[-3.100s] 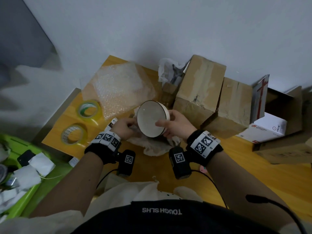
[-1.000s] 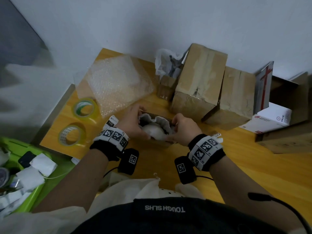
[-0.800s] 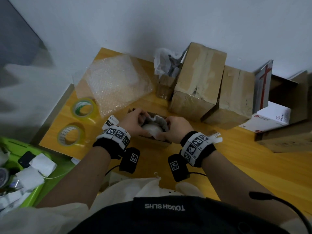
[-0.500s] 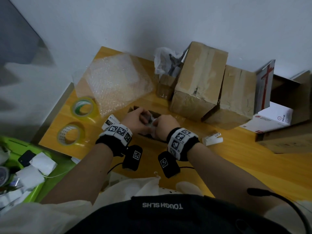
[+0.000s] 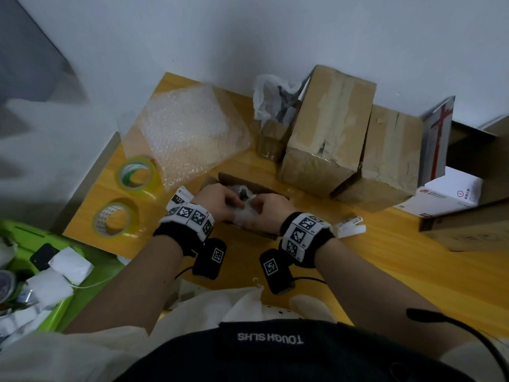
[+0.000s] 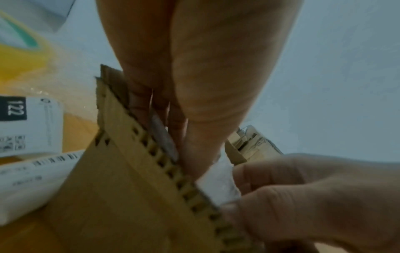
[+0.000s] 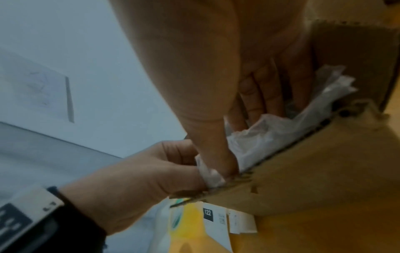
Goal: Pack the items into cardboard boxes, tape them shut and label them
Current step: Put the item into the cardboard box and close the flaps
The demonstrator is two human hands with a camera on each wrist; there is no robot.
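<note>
- Since the earliest frame, both hands are no longer holding the white bowl up over the surface (image 5: 358, 274); they are now down in the small open cardboard box (image 5: 249, 186), and the bowl is hidden under white wrapping (image 5: 249, 213).
- Left hand (image 5: 217, 202) is reaching into the box mouth, its fingers going down behind the corrugated near wall; the grip looks curled into the wrapping, though what exactly it is holding cannot be told.
- Right hand (image 5: 268, 213) is pinching a fold of the wrapping (image 7: 216, 172) between thumb and fingers, right at the box edge (image 7: 281, 154).
- Judging by this, the packing step is under way: the padding is being tucked down round the bowl, and the flaps are not yet being closed.
- Next move is likely calling for pushing the loose wrapping fully below the rim so the flaps can fold flat, then reaching for a tape roll (image 5: 137, 175); a second roll (image 5: 114, 219) is lying just beside it.
- Two taped boxes (image 5: 327, 130) are standing behind, touching each other, contents unseen.
- Small carton (image 5: 271, 133) beside them is holding crumpled white and grey material.
- Labels (image 5: 179, 198) are lying next to the open box.
</note>
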